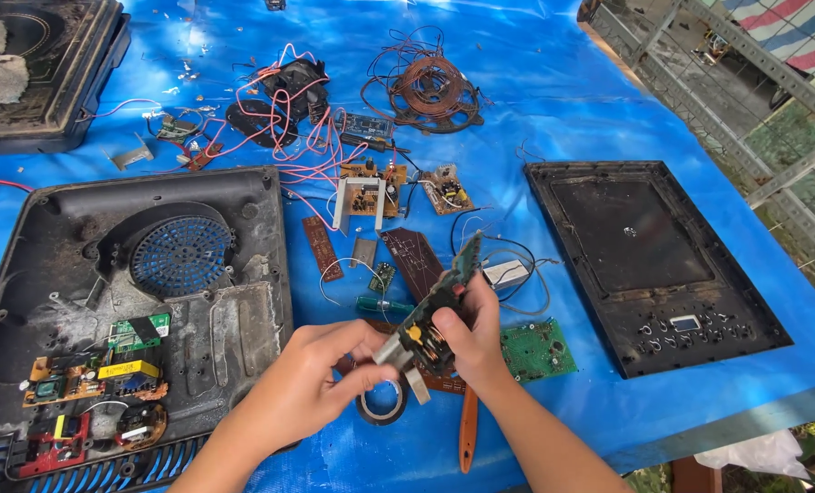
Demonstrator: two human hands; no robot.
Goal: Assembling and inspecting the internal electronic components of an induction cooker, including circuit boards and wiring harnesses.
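— What is held at the front of the blue tarpaulin?

— A circuit board is gripped between both hands. The left hand is curled, its fingertips pinched on the board's grey metal heat sink at the lower end. The right hand is closed around the board's side, the thumb pressed on its face.

— What is seen just beneath the fingers?

— A roll of black tape and an orange-handled tool are laid there; a green board rests just right of the right hand.

— And beyond?

— An opened cooker base with a fan grille is placed well left of the left hand, a black top panel well right. Farther off, small boards, red wires and a copper coil are scattered.
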